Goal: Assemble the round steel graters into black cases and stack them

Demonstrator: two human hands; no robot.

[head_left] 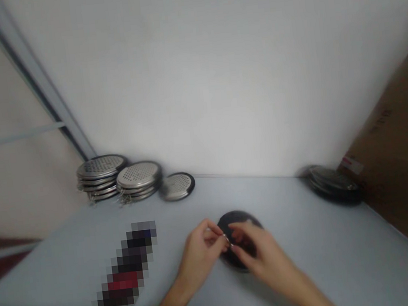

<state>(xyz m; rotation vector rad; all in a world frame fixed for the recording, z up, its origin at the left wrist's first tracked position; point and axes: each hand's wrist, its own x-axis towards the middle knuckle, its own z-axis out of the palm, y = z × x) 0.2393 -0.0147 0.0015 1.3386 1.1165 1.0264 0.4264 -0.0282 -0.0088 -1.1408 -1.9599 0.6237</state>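
Note:
A black round disc [241, 262] lies on the table below both of my hands. Over it, my left hand [204, 245] pinches one end of a thin, shiny metal piece [227, 240], perhaps a short chain or ring; blur hides its exact kind. The other end sits at the thumb tip of my right hand [253, 248], whose fingers curl in over the disc. Part of the disc is covered by my fingers, and whether the metal piece is joined to it I cannot tell.
Stacks of round perforated metal discs with black rims [98, 167], [138, 175] stand at the back left, beside a single one [178, 185]. Black discs [335, 184] in clear wrap lie at the right edge, against a cardboard box [396, 160]. A pixelated object [125, 275] lies left on the grey table [293, 226].

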